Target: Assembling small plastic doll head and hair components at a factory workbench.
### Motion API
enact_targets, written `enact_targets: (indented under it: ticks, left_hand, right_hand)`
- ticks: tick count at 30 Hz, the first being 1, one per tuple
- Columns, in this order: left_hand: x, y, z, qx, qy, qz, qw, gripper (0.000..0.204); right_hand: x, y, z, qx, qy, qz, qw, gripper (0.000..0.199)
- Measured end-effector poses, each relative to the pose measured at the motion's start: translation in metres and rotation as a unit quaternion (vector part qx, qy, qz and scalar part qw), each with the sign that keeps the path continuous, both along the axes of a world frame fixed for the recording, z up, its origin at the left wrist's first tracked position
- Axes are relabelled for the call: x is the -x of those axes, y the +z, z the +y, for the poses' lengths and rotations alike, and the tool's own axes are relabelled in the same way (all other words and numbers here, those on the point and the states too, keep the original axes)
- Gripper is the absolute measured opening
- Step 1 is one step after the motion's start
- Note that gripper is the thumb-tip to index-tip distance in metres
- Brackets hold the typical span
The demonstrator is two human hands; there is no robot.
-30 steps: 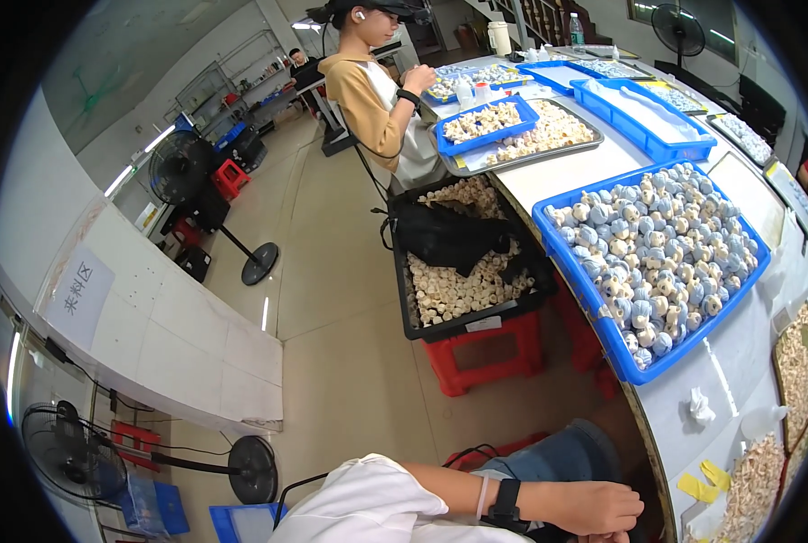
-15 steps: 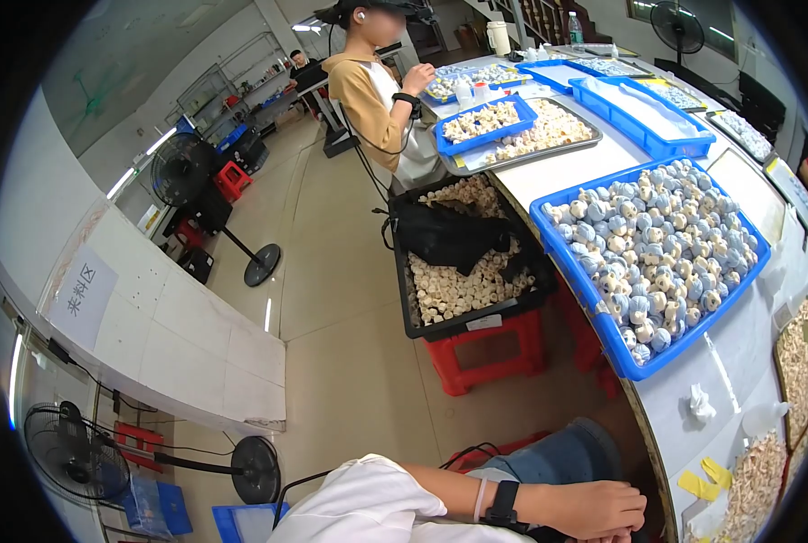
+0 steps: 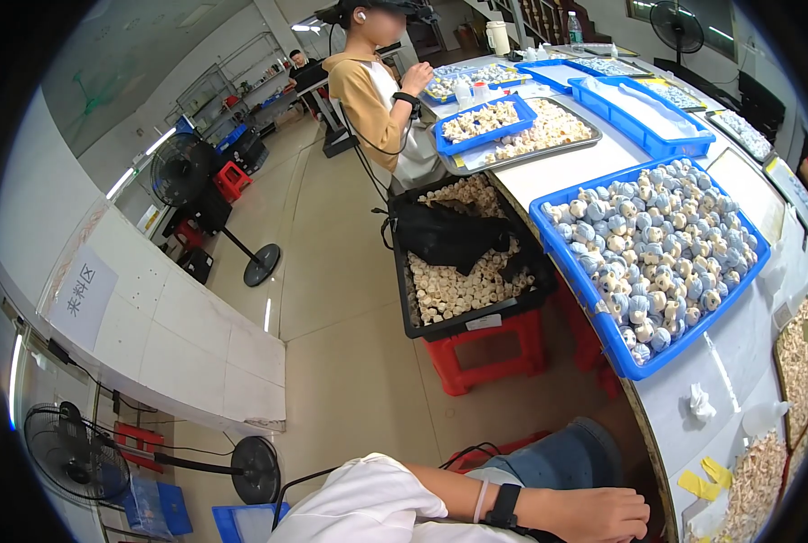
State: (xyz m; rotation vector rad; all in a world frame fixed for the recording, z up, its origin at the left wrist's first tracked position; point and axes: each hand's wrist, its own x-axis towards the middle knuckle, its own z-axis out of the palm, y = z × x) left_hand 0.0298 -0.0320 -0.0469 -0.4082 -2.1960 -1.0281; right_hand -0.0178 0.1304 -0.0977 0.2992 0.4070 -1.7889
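My left hand (image 3: pixel 603 514) is at the lower edge, beside the near edge of the table. Its back faces up and its fingers curl downward, closed. Whatever they may hold is hidden under the hand and cut off by the picture's edge. On that wrist are a black watch (image 3: pixel 503 505) and a pale band. My right hand is out of view. Nearest on the table are yellow tape pieces (image 3: pixel 698 485) and a heap of small pale pieces (image 3: pixel 755 489).
A blue tray (image 3: pixel 623 351) of small blue-and-cream figures stands on the table. A black crate (image 3: pixel 410 312) of pale pieces rests on a red stool (image 3: pixel 490 357). Farther off, a person (image 3: pixel 372 100) sits by more trays. Fans (image 3: pixel 182 172) stand to the left.
My left hand has turned slightly and shifted a little down and right. Its fingers show less than before. The trays, crate and table have stayed put.
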Motion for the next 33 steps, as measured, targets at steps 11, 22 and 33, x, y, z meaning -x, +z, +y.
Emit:
enact_targets:
  ticks: [11,22,33]
  left_hand:
    - [-0.003,0.003,0.008,-0.068,-0.049,-0.012,0.996,0.011]
    - [-0.001,0.008,0.019,-0.091,-0.061,-0.002,0.994,0.012]
    - [0.008,0.007,0.005,0.120,0.011,0.131,0.984,0.016]
  right_hand:
    - [-0.009,-0.011,-0.001,-0.105,-0.095,0.115,0.983,0.035]
    - [-0.015,-0.020,0.011,-0.069,-0.106,0.113,0.986,0.038]
    - [-0.012,-0.034,0.007,-0.028,-0.101,0.106,0.989,0.042]
